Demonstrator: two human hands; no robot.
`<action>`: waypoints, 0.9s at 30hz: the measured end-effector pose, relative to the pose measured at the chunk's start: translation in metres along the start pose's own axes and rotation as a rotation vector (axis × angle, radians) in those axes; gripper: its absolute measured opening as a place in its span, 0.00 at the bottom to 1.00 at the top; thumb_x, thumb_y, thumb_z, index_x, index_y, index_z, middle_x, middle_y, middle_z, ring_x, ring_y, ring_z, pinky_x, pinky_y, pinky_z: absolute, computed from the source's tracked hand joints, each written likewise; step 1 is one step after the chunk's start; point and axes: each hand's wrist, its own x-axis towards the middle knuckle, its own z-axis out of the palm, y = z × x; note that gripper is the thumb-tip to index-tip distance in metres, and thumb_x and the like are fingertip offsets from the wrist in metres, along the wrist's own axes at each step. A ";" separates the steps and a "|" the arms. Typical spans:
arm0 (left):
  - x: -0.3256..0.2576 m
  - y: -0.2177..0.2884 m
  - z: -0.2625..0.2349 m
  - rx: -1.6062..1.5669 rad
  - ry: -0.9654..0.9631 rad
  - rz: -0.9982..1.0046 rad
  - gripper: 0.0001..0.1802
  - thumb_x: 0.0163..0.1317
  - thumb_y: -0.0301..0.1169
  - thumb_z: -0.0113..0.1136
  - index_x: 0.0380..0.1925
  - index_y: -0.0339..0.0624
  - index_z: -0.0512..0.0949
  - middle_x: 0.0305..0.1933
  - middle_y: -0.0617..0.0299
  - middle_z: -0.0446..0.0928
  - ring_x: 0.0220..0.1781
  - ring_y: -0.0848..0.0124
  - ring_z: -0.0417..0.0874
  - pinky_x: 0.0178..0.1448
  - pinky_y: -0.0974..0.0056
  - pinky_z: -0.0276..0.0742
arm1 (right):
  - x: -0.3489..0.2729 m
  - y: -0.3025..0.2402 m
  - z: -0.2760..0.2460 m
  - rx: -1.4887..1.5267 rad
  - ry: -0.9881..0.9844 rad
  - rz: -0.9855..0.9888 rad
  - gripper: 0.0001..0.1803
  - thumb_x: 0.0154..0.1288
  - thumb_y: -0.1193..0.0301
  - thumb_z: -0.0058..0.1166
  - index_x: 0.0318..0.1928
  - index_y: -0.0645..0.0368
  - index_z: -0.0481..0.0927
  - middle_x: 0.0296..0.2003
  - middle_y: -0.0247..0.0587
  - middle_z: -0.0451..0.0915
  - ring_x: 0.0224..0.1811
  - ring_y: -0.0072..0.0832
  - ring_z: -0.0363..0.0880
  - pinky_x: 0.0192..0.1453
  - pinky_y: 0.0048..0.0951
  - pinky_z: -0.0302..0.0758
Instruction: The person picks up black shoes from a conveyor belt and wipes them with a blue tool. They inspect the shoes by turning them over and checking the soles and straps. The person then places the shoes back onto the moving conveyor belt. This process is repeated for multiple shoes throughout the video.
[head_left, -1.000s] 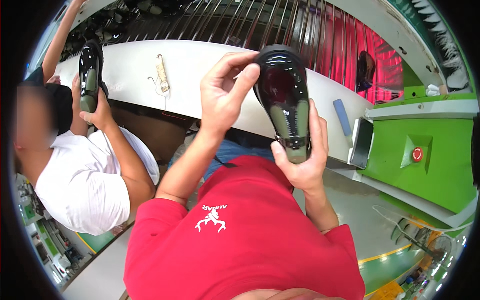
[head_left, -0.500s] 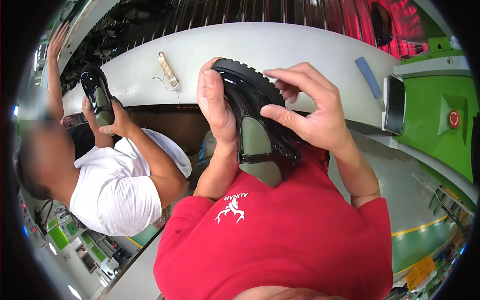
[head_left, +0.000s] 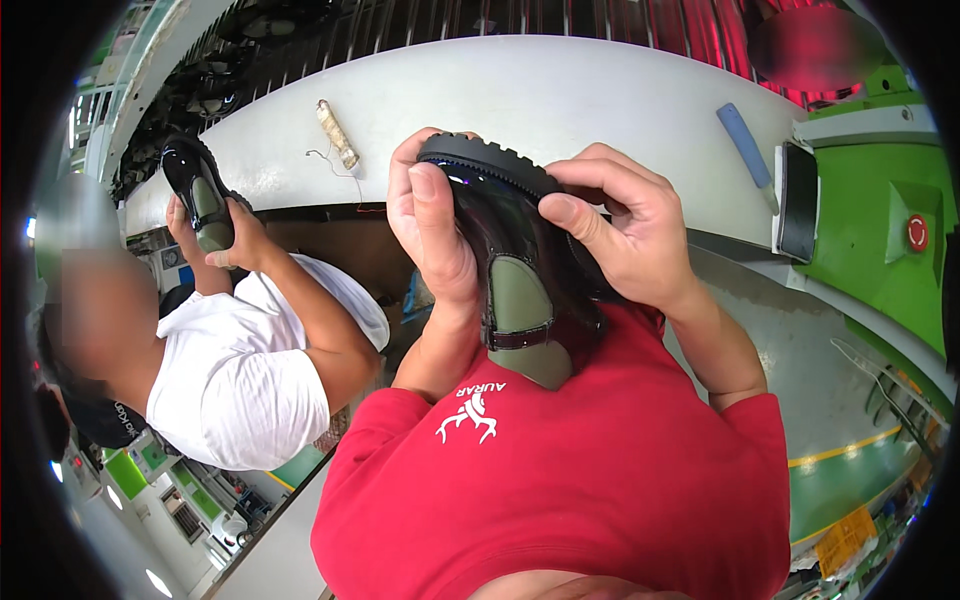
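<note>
A glossy black ankle boot (head_left: 465, 205) with olive-green side panels and a ridged black sole is held up before my chest, sole end away from me. My left hand (head_left: 432, 220) is closed round its left side, the thumb pressed on the shiny upper and the fingers behind the sole. On the other side, my right hand (head_left: 630, 220) pinches the sole's right edge between thumb and bent forefinger. Its other fingers curl in, partly hidden. The boot's green-lined shaft hangs down against my red shirt.
A white worktop (head_left: 610, 100) curves beyond my hands, bearing a wrapped stick with thread (head_left: 337, 133) and a blue-handled tool (head_left: 741, 145). At right stand a phone-like dark slab (head_left: 797, 205) and a green machine (head_left: 870, 260). A person in white (head_left: 245, 400) at left holds a similar boot (head_left: 200, 195).
My right hand has closed in from beside the boot onto the sole's right edge. The boot has tilted slightly, its toe end lower in view. Another person's blurred head has appeared at the far right.
</note>
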 end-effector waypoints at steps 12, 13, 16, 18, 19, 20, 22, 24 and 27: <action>0.011 -0.008 0.000 -0.046 -0.028 -0.073 0.28 0.84 0.59 0.50 0.38 0.45 0.68 0.34 0.63 0.74 0.35 0.77 0.76 0.38 0.66 0.77 | 0.027 -0.025 -0.011 -0.045 -0.040 0.036 0.06 0.73 0.74 0.70 0.40 0.66 0.91 0.29 0.41 0.84 0.28 0.27 0.83 0.33 0.30 0.76; 0.012 -0.007 0.003 -0.050 -0.061 -0.092 0.28 0.84 0.59 0.50 0.38 0.45 0.69 0.34 0.64 0.74 0.34 0.77 0.76 0.39 0.66 0.77 | 0.035 -0.023 -0.011 0.079 -0.020 0.160 0.07 0.73 0.73 0.70 0.38 0.66 0.90 0.28 0.41 0.84 0.28 0.25 0.82 0.33 0.28 0.76; 0.012 -0.010 0.009 -0.057 -0.040 -0.106 0.28 0.84 0.59 0.49 0.38 0.44 0.71 0.34 0.65 0.75 0.33 0.77 0.76 0.40 0.66 0.77 | 0.050 -0.025 -0.015 0.122 -0.144 0.290 0.10 0.71 0.72 0.72 0.35 0.66 0.88 0.28 0.39 0.84 0.28 0.23 0.81 0.33 0.27 0.76; 0.014 -0.019 0.002 -0.058 -0.001 -0.105 0.29 0.85 0.58 0.48 0.41 0.41 0.75 0.33 0.64 0.76 0.33 0.75 0.78 0.41 0.66 0.78 | 0.051 -0.031 -0.011 -0.086 -0.121 0.109 0.11 0.70 0.71 0.73 0.33 0.66 0.86 0.27 0.37 0.85 0.27 0.23 0.81 0.34 0.25 0.76; 0.015 -0.022 -0.003 -0.029 0.001 -0.095 0.29 0.85 0.58 0.48 0.41 0.41 0.75 0.33 0.63 0.77 0.33 0.75 0.79 0.41 0.66 0.78 | 0.051 -0.033 -0.010 -0.189 -0.108 0.016 0.12 0.69 0.71 0.74 0.32 0.66 0.85 0.27 0.37 0.85 0.27 0.22 0.81 0.34 0.24 0.76; 0.017 -0.026 -0.005 -0.007 0.004 -0.082 0.29 0.85 0.58 0.47 0.41 0.41 0.75 0.33 0.63 0.78 0.34 0.75 0.79 0.42 0.66 0.78 | 0.051 -0.030 -0.012 -0.213 -0.132 0.048 0.10 0.68 0.71 0.74 0.35 0.66 0.88 0.29 0.36 0.86 0.28 0.23 0.82 0.36 0.25 0.78; 0.022 -0.028 -0.011 0.044 0.011 -0.062 0.30 0.85 0.59 0.47 0.41 0.41 0.77 0.33 0.60 0.80 0.34 0.72 0.82 0.42 0.65 0.81 | 0.045 -0.020 -0.015 -0.131 -0.136 0.051 0.13 0.66 0.69 0.77 0.45 0.63 0.90 0.34 0.39 0.86 0.34 0.27 0.85 0.42 0.28 0.80; 0.028 -0.020 -0.010 -0.075 0.026 -0.098 0.26 0.86 0.52 0.49 0.46 0.36 0.77 0.36 0.58 0.83 0.34 0.71 0.85 0.41 0.66 0.83 | 0.036 -0.015 -0.023 -0.121 -0.198 -0.031 0.28 0.60 0.64 0.81 0.59 0.60 0.88 0.46 0.43 0.86 0.46 0.33 0.86 0.53 0.33 0.82; 0.042 -0.010 -0.009 -0.160 0.046 -0.097 0.25 0.88 0.48 0.48 0.45 0.35 0.78 0.36 0.55 0.85 0.33 0.69 0.88 0.41 0.66 0.86 | 0.002 -0.029 -0.042 -0.402 -0.320 -0.249 0.57 0.40 0.45 0.88 0.72 0.50 0.82 0.71 0.49 0.72 0.71 0.52 0.75 0.76 0.53 0.71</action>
